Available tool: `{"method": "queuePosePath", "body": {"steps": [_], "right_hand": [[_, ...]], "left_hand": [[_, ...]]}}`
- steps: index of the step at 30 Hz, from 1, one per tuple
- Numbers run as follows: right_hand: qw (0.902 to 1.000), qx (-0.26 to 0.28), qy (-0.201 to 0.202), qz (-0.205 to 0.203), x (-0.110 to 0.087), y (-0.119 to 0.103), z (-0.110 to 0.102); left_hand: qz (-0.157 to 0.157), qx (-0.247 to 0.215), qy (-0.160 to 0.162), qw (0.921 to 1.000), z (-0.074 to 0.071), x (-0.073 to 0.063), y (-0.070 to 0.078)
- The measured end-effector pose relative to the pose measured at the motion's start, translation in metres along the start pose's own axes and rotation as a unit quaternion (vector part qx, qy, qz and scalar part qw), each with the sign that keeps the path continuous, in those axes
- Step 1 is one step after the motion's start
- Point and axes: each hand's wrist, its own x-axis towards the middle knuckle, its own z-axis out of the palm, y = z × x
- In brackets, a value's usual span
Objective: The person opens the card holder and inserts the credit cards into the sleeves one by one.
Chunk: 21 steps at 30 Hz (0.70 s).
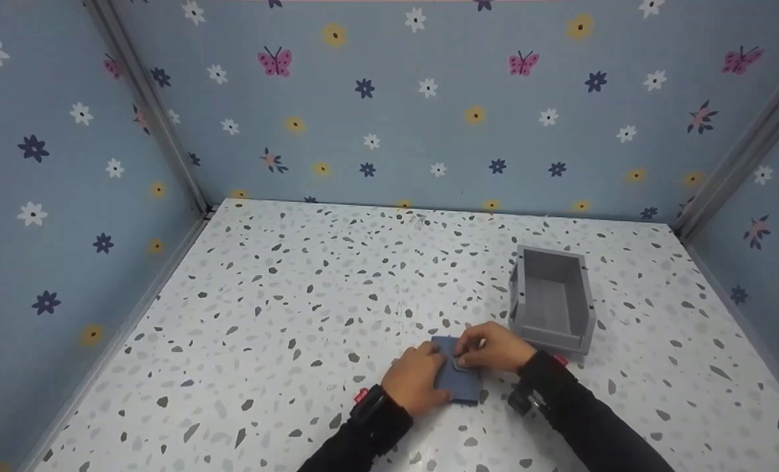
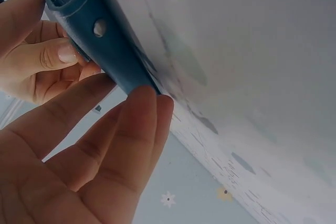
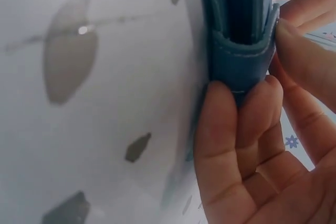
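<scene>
A blue leather wallet (image 1: 463, 388) with stitched edges lies on the speckled table, between both hands. My left hand (image 1: 416, 380) grips it from the left, fingers at its far end and thumb by the near end. From the right, my right hand (image 1: 496, 347) pinches the stitched closing strap (image 3: 242, 53) between thumb and fingers. A round metal snap (image 2: 100, 28) shows on the wallet in the left wrist view. Layered inner parts are visible at the wallet's edge in the right wrist view. The right hand's fingers hide part of the strap.
Just beyond the right hand stands a grey open-topped bin (image 1: 553, 339). Blue flower-patterned panels (image 1: 422, 105) wall the table at the back and both sides. Both wrists wear dark camera bands.
</scene>
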Motion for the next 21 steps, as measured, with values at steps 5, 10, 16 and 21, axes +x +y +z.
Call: {"method": "queuePosePath", "body": {"steps": [5, 10, 16, 21], "right_hand": [[0.9999, 0.003, -0.001, 0.011, -0.0003, 0.0011, 0.0016], [0.9999, 0.003, 0.007, 0.012, -0.0025, 0.0036, 0.0034], [0.9985, -0.039, 0.037, 0.002, -0.006, 0.0049, 0.0073], [0.9937, -0.062, 0.093, -0.006, -0.0092, 0.0008, 0.0057]], "left_hand": [[-0.003, -0.003, -0.004, 1.0, 0.0005, -0.0002, -0.0004], [0.0, 0.002, -0.005, 1.0, -0.0005, 0.0004, -0.0014], [0.008, 0.009, -0.013, 0.9998, -0.0025, 0.0019, -0.0052], [0.007, -0.008, -0.013, 0.9999, -0.0053, 0.004, -0.0082]]}}
